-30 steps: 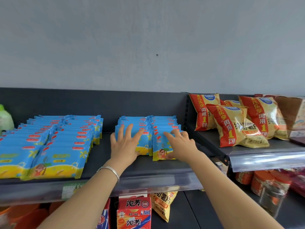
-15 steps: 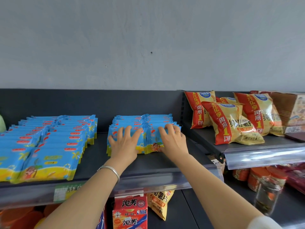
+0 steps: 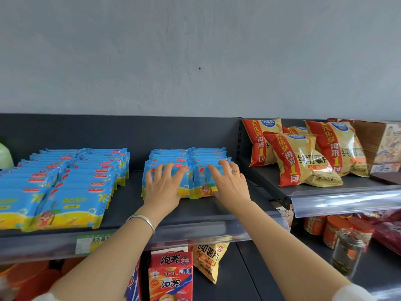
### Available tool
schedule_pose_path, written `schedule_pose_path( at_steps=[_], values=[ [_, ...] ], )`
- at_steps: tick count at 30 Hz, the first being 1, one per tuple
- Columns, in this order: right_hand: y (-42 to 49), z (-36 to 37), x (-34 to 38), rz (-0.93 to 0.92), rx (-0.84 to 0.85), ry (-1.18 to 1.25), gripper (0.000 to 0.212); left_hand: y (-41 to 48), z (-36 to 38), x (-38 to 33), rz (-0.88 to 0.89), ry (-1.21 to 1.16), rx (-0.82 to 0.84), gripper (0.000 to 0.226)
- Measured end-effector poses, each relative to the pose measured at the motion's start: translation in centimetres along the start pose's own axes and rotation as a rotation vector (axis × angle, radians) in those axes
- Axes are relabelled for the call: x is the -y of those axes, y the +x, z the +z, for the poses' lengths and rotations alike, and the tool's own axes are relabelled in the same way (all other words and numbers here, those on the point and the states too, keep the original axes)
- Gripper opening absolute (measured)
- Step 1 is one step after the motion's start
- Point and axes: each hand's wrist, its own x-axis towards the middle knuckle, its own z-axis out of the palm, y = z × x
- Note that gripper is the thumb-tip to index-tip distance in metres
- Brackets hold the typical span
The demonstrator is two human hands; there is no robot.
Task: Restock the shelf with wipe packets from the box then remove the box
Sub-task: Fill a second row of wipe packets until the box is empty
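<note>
both hands lay on the middle block of packets [image 3: 171, 158] on the dark shelf [image 3: 195, 211]. that block stood in two rows side by side, the packets overlapping front to back and reaching the shelf's back panel. the left hand [image 3: 162, 186] was spread flat over the face of the front packet in the left row, fingers straight and apart, tips at its top edge, gripping nothing. the right hand [image 3: 230, 187] lay the same way on the front packet of the right row, fingers apart and only lightly bent over the top, thumb down by the packet's lower edge; it pressed rather than clamped. a bracelet [image 3: 143, 220] sat on the left wrist, a ring [image 3: 236, 171] on a right finger.

a larger left block [image 3: 71, 183] of the same packets, also two rows, lay on the same shelf, with bare shelf between the blocks. a green bottle [image 3: 4, 156] showed at the far left edge.

on the neighbouring shelf to the right, chip bags [image 3: 301, 161] leaned on one another, and a brown carton [image 3: 377, 142] stood just beside them at the frame's edge; whether it was the wipes' box could not be told. below were a red snack pack [image 3: 171, 276] and a glass jar [image 3: 347, 253]. a grey wall [image 3: 195, 51] rose behind.
</note>
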Motion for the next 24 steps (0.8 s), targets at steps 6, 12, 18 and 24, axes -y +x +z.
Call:
schedule_pose_path(
  at_steps=[6, 12, 18, 24],
  values=[
    [-0.5, -0.8, 0.5, -0.033, -0.041, 0.014, 0.058, -0.6, -0.9, -0.1, 0.005, -0.003, -0.032, 0.064],
    [-0.8, -1.3, 3.8, -0.157, -0.169, 0.150, 0.044, -2.7, -3.1, 1.0, 0.015, -0.034, -0.101, 0.044],
    [-1.1, -1.7, 11.0, -0.324, -0.231, 0.341, 0.041, -6.5, -5.6, 5.5, -0.091, 0.016, -0.133, 0.043],
    [-1.1, -2.4, 17.4, -0.376, -0.081, 0.541, 0.050, -9.2, -7.4, 11.3, -0.267, 0.041, -0.104, 0.047]
  ],
)
